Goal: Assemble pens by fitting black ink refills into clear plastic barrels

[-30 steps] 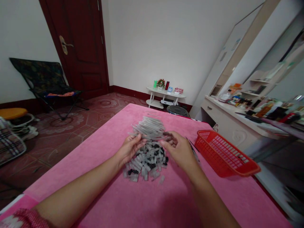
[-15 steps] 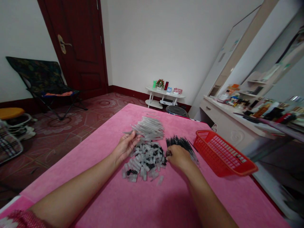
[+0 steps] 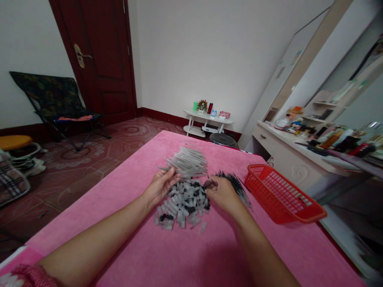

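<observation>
My left hand point(image 3: 164, 184) is closed in a pinch on a slim pen barrel, its tip poking out to the left past the thumb. Just beyond it lies a heap of clear pen barrels point(image 3: 190, 161), roughly side by side. Nearer to me is a loose pile of short clear and black pen caps point(image 3: 182, 203). My right hand point(image 3: 220, 192) has its fingers pinched together at the right edge of the caps; whatever is between them is too small and dark to make out. Behind that hand, partly hidden, are thin black-tipped pen refills point(image 3: 236, 183).
A red plastic basket point(image 3: 284, 195) stands at the right of the pink-covered table point(image 3: 167, 255). Further right is a dresser point(image 3: 287, 159) with bottles. A folding chair point(image 3: 60, 95) stands by the door, and a low white stand point(image 3: 206, 116) is against the wall.
My right hand has moved a little left and away from the refills, and its fingers have lifted over the caps' edge. My left hand has shifted slightly right, still holding the barrel.
</observation>
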### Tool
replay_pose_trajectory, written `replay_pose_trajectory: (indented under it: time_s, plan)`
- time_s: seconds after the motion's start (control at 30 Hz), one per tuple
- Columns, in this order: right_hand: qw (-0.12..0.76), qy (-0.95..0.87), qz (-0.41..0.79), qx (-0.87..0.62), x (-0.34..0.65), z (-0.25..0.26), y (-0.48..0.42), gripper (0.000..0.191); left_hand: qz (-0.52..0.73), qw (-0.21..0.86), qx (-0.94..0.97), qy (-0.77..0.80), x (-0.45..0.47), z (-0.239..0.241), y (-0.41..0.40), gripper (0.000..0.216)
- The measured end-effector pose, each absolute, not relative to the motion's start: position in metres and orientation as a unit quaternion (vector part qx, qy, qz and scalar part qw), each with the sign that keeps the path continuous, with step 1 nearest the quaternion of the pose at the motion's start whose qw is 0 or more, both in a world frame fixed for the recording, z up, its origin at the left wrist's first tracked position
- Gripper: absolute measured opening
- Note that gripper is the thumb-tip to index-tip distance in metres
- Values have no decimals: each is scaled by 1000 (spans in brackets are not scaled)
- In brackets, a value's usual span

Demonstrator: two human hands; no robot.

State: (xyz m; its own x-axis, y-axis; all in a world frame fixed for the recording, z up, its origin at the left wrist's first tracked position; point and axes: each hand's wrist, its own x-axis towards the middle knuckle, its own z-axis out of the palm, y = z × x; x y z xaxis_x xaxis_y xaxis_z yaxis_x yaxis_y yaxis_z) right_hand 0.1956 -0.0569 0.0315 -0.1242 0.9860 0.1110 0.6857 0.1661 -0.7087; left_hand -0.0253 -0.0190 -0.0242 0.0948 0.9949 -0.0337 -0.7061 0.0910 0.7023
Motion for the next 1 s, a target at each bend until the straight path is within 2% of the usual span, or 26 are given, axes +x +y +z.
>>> replay_pose_trajectory:
  time_s: [0.1,0.17,0.3,0.43,0.6,0.77,0.87,1.0]
  plan:
    - [399,-640,394,-525,182,33,-60,29,605,690,288,274,-23,-22,-22,13]
    - [422,-605,448,-505,174,34,-63,33,595,691,306,273,-22,-21,-24,15]
    - [447,-565,481,-498,168,36,-66,28,582,692,331,268,-20,-20,-26,22]
    - [450,-565,477,-501,166,37,-67,24,576,692,346,265,-20,-21,-28,24]
    - [446,-614,416,-500,161,35,-70,25,570,694,356,259,-18,-22,-30,24]
    - [454,-612,403,-507,158,33,-70,19,609,702,247,275,-18,-18,-26,10]
    - [453,-628,390,-498,159,31,-69,12,632,699,178,283,-19,-13,-24,13]
    - [466,-638,378,-482,160,28,-67,15,603,717,207,282,-17,-11,-28,11]
